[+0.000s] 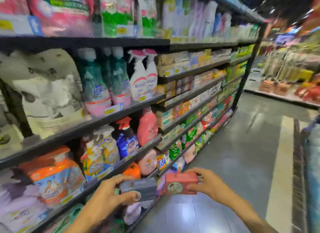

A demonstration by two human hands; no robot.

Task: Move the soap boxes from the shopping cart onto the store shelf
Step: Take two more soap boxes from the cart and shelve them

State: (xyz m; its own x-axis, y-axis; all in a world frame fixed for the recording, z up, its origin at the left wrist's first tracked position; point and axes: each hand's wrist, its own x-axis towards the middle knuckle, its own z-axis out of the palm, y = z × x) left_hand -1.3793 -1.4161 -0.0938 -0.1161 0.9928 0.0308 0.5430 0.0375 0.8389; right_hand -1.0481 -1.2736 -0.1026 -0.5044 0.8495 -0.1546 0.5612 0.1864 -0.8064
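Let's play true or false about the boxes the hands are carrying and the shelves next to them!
1. The left hand holds a grey soap box. True.
2. The right hand holds a green box. False: it holds a red soap box.
3. Both boxes already sit on the shelf. False: they are in the hands, in front of the shelf.
4. White spray bottles with pink tops stand on a higher shelf. True.
5. The floor is covered in carpet. False: it looks smooth and shiny.
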